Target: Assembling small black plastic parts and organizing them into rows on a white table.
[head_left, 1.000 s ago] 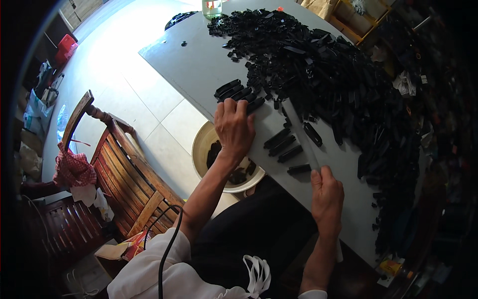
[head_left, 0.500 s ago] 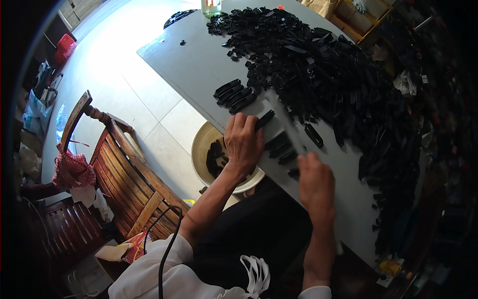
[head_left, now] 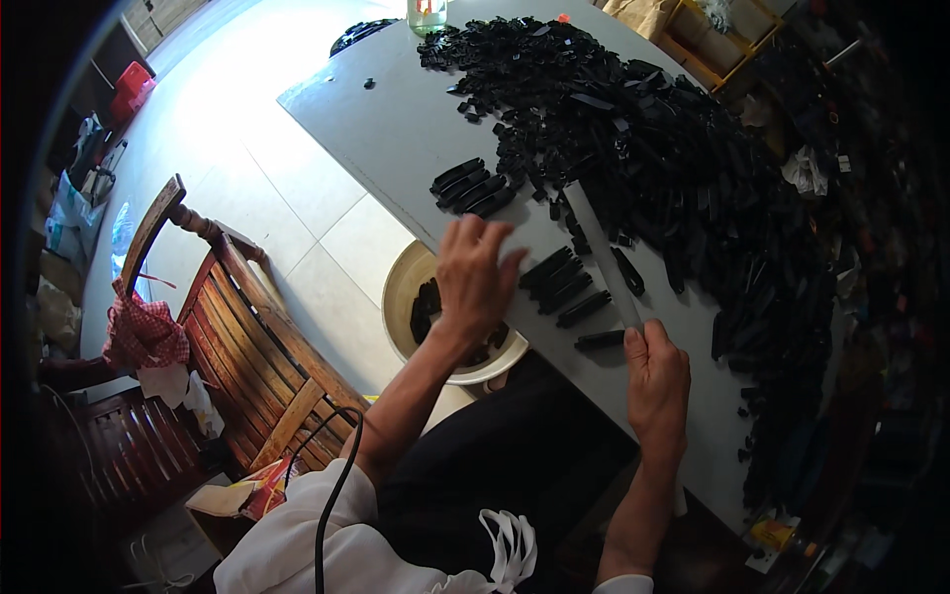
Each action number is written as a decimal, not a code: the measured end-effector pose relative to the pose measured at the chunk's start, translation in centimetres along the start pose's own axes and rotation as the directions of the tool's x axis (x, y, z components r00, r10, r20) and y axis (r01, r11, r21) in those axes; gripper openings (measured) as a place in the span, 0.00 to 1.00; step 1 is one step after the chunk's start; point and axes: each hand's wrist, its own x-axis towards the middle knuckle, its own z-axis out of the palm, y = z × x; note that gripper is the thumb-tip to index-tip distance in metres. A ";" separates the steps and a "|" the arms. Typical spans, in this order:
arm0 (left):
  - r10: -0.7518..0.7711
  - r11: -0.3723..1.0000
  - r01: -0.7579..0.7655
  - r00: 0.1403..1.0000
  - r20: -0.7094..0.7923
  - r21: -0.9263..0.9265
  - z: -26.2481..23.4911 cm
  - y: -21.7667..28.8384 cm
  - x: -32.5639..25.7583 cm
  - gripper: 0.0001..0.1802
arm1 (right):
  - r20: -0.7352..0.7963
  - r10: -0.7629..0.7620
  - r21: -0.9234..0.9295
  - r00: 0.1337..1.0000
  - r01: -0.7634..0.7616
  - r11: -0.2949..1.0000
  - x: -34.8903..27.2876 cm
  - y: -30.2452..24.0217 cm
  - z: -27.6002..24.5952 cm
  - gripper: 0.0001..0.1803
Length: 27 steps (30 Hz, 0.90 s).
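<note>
My left hand [head_left: 475,272] is raised over the table's near edge, thumb and fingers apart, with nothing visible in it. My right hand [head_left: 657,378] grips one end of a long, flat, pale grey bar [head_left: 600,247], which slants up and left to the edge of the heap. Between my hands a short row of narrow black plastic pieces [head_left: 560,284] lies on the table, and a single piece [head_left: 600,341] rests beside my right hand. Another stack of black pieces [head_left: 471,186] lies just beyond my left fingers.
A large heap of black plastic parts [head_left: 683,178] spreads along the table's [head_left: 366,129] far and right sides. Below its near edge stands a cream bucket [head_left: 398,327] holding black pieces. A wooden chair [head_left: 262,366] is at the left; a glass jar [head_left: 427,16] stands at the far end.
My left hand has let go of the black piece it held and lifted with fingers spread. The bar, blurred before, is now clear, and my right hand has moved right and nearer.
</note>
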 end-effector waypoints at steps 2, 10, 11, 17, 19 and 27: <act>-0.016 1.000 0.015 1.000 -0.018 -0.005 -0.5 -0.2 0.7 0.12 | -0.001 -0.001 0.002 1.000 0.001 1.000 0.0 0.1 0.3 0.19; 0.014 0.992 -0.004 0.997 0.080 -0.124 -0.3 1.0 -0.9 0.14 | 0.020 0.054 -0.011 0.998 -0.054 0.998 0.2 -0.2 0.2 0.19; 0.033 0.991 -0.021 0.995 0.091 -0.135 -0.1 1.2 -1.0 0.13 | 0.040 0.074 -0.083 0.996 -0.070 0.994 0.3 0.1 0.8 0.19; 0.048 0.994 -0.040 0.995 0.083 -0.097 0.6 1.3 -1.7 0.07 | 0.151 0.136 -0.179 0.979 -0.108 0.978 0.9 0.0 1.7 0.20; 0.043 0.992 -0.033 0.996 0.078 -0.123 0.8 1.3 -1.5 0.06 | 0.160 0.181 -0.109 0.970 -0.165 0.980 0.9 0.0 0.9 0.20; -0.060 0.992 0.058 0.998 -0.020 -0.111 0.2 -0.6 -0.2 0.10 | 0.052 0.111 -0.005 0.992 -0.111 0.994 0.0 1.8 0.1 0.20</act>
